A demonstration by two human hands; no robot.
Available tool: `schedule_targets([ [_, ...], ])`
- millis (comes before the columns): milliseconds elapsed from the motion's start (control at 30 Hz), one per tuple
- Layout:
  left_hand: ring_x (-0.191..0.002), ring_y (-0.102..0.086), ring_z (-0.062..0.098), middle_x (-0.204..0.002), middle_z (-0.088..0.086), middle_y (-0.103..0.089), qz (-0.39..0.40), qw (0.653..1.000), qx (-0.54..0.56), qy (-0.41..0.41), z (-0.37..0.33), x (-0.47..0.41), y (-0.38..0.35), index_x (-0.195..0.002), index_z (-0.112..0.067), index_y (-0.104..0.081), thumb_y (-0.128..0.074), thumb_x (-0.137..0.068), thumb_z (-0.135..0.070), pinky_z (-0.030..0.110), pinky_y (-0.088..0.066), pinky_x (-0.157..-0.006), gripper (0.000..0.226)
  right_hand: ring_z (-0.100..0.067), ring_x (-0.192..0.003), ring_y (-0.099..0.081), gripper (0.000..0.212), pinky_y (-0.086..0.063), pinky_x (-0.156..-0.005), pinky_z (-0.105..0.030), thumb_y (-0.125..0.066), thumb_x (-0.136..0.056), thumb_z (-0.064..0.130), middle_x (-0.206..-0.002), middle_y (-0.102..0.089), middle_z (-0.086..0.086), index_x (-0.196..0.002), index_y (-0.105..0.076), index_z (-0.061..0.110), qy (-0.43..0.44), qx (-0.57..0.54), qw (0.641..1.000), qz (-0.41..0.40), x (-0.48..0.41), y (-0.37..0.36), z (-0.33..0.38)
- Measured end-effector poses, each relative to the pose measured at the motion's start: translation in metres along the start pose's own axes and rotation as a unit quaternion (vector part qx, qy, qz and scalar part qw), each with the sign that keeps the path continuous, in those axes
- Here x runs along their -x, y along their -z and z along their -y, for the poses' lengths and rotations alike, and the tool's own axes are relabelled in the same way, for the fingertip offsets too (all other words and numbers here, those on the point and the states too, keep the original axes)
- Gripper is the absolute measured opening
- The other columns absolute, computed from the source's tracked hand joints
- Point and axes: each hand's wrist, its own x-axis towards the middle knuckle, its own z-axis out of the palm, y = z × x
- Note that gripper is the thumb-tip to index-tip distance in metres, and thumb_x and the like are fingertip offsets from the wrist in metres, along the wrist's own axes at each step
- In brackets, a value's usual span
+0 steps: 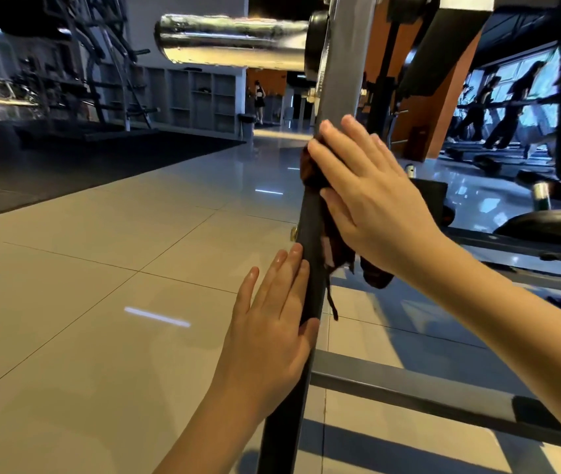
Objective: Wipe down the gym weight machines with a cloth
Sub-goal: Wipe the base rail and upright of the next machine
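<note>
Two hands work one upright post (310, 268) — the right hand (371, 196) presses one dark cloth (337, 248) flat-fingered, the left hand (272, 326) rests spread against it.

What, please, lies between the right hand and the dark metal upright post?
In the head view, a dark reddish-brown cloth, pressed by the right hand against the dark metal upright post.

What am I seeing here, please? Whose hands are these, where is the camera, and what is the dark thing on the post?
This is one picture from a camera worn on a person's head, looking forward and down in a gym. Both hands are that person's. The right hand presses a dark cloth against a weight machine's upright post. The left hand rests lower on the same post, fingers straight, holding nothing. Above is a shiny bar; below, tiled floor.
</note>
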Motion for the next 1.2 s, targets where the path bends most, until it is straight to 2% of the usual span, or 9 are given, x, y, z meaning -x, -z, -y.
schedule_targets([
  [100, -0.145, -0.014, 0.019, -0.158, 0.003, -0.015, 0.008, 1.0, -0.002, -0.004, 0.003, -0.01, 0.005, -0.149, -0.012, -0.014, -0.022, -0.099, -0.041, 0.043, -0.015, -0.113, 0.058, -0.035, -0.146, -0.021, 0.052, -0.015, -0.118, -0.046, -0.045, -0.096, 0.02, -0.152, -0.036, -0.016, -0.144, -0.039, 0.003, -0.07, -0.083, 0.994, -0.022, -0.014, 0.003, 0.009],
  [300, -0.146, -0.015, 0.019, -0.158, 0.003, -0.013, 0.028, 0.999, -0.011, -0.013, 0.008, -0.026, 0.011, -0.15, -0.013, -0.013, -0.023, -0.099, -0.041, 0.044, -0.016, -0.112, 0.059, -0.038, -0.142, -0.03, 0.055, -0.02, -0.114, -0.048, -0.05, -0.091, 0.022, -0.151, -0.038, -0.018, -0.143, -0.042, 0.004, 0.05, -0.014, 0.998, 0.039, -0.003, 0.003, -0.002],
  [400, -0.146, -0.009, 0.016, -0.159, -0.001, -0.01, 0.034, 0.999, -0.012, -0.009, 0.009, -0.033, 0.013, -0.15, -0.015, -0.012, -0.024, -0.097, -0.043, 0.042, -0.011, -0.114, 0.061, -0.037, -0.143, -0.027, 0.053, -0.018, -0.115, -0.044, -0.035, -0.095, 0.028, -0.152, -0.037, -0.017, -0.143, -0.042, 0.005, -0.013, -0.028, 0.999, 0.012, -0.035, 0.008, -0.017],
  [500, -0.146, -0.01, 0.017, -0.159, 0.0, -0.01, 0.025, 1.0, -0.006, -0.011, 0.007, -0.034, 0.012, -0.151, -0.015, -0.009, -0.024, -0.098, -0.045, 0.04, -0.009, -0.115, 0.063, -0.037, -0.144, -0.024, 0.053, -0.017, -0.114, -0.043, -0.045, -0.097, 0.024, -0.153, -0.034, -0.017, -0.145, -0.039, 0.003, -0.083, -0.045, 0.995, -0.022, -0.04, 0.006, -0.006],
  [667, -0.144, -0.016, 0.02, -0.158, 0.004, -0.014, 0.031, 0.999, -0.017, 0.002, 0.002, -0.035, 0.011, -0.15, -0.012, -0.015, -0.027, -0.095, -0.044, 0.041, -0.012, -0.114, 0.065, -0.039, -0.142, -0.029, 0.056, -0.021, -0.114, -0.048, -0.055, -0.093, 0.02, -0.152, -0.037, -0.018, -0.144, -0.04, 0.003, 0.027, 0.012, 0.999, 0.035, -0.028, 0.009, -0.009],
  [767, -0.145, -0.016, 0.02, -0.158, 0.004, -0.014, 0.04, 0.998, -0.043, -0.007, 0.005, -0.038, 0.014, -0.149, -0.011, -0.02, -0.029, -0.092, -0.046, 0.039, -0.009, -0.115, 0.067, -0.038, -0.144, -0.025, 0.053, -0.024, -0.117, -0.053, -0.048, -0.096, 0.02, -0.153, -0.034, -0.017, -0.145, -0.038, 0.004, -0.026, 0.004, 1.0, 0.011, -0.057, 0.014, -0.031],
  [867, -0.145, -0.014, 0.019, -0.158, 0.003, -0.013, 0.031, 0.998, -0.061, -0.01, 0.006, -0.048, 0.017, -0.148, -0.01, -0.021, -0.028, -0.094, -0.047, 0.039, -0.009, -0.115, 0.066, -0.04, -0.144, -0.023, 0.054, -0.023, -0.117, -0.053, -0.053, -0.096, 0.016, -0.153, -0.035, -0.017, -0.145, -0.038, 0.002, -0.068, -0.005, 0.997, -0.026, -0.065, 0.01, -0.02],
  [1067, -0.145, -0.018, 0.02, -0.158, 0.005, -0.019, 0.041, 0.997, -0.071, -0.012, 0.008, -0.059, 0.025, -0.148, -0.013, -0.022, -0.019, -0.099, -0.045, 0.042, -0.014, -0.113, 0.058, -0.039, -0.141, -0.03, 0.053, -0.024, -0.114, -0.051, -0.049, -0.093, 0.021, -0.149, -0.041, -0.017, -0.142, -0.044, 0.004, 0.064, 0.008, 0.998, 0.013, -0.061, 0.012, -0.041],
  [1200, -0.144, -0.022, 0.02, -0.158, 0.003, -0.022, 0.048, 0.996, -0.074, -0.016, 0.013, -0.066, 0.031, -0.148, -0.015, -0.023, -0.004, -0.101, -0.047, 0.043, -0.017, -0.112, 0.06, -0.04, -0.144, -0.023, 0.048, -0.021, -0.117, -0.054, -0.053, -0.096, 0.013, -0.151, -0.038, -0.016, -0.142, -0.043, 0.002, -0.053, -0.028, 0.996, -0.062, -0.102, 0.014, -0.051],
])
